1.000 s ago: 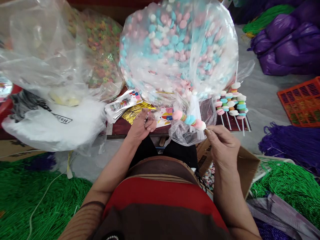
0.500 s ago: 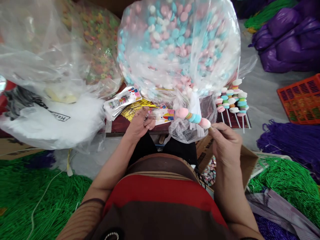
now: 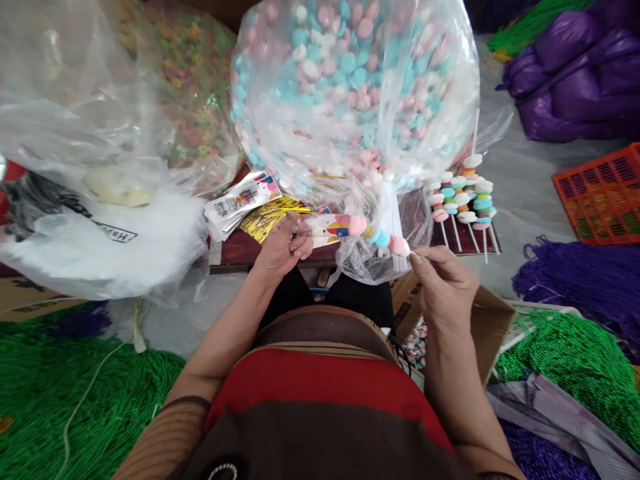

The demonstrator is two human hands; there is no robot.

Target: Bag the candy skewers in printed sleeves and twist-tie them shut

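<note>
My left hand point(image 3: 286, 248) is closed on a printed plastic wrapper point(image 3: 330, 227) with a colourful pattern, its mouth facing right. A marshmallow skewer point(image 3: 382, 239) in pink, blue, white and yellow-green stands at that mouth, its pink front end touching or just inside the wrapper's edge; which one I cannot tell. At the skewer's white rear end my right hand point(image 3: 444, 283) pinches, fingers closed; the stick itself is mostly hidden by the fingers. Below and behind the skewer are a crumpled clear bag point(image 3: 367, 260) and white sticks point(image 3: 390, 213).
A big clear bag of marshmallows point(image 3: 350, 87) stands behind the hands. Finished skewers point(image 3: 465, 193) lie at the table's right end. Flat wrappers point(image 3: 243, 203) and gold twist ties point(image 3: 270, 217) lie left. An open carton point(image 3: 493, 327) and an orange crate point(image 3: 600, 193) are at right.
My right hand has moved a little left and so has the skewer, bringing its pink end closer against the wrapper. My left hand has stayed nearly in place.
</note>
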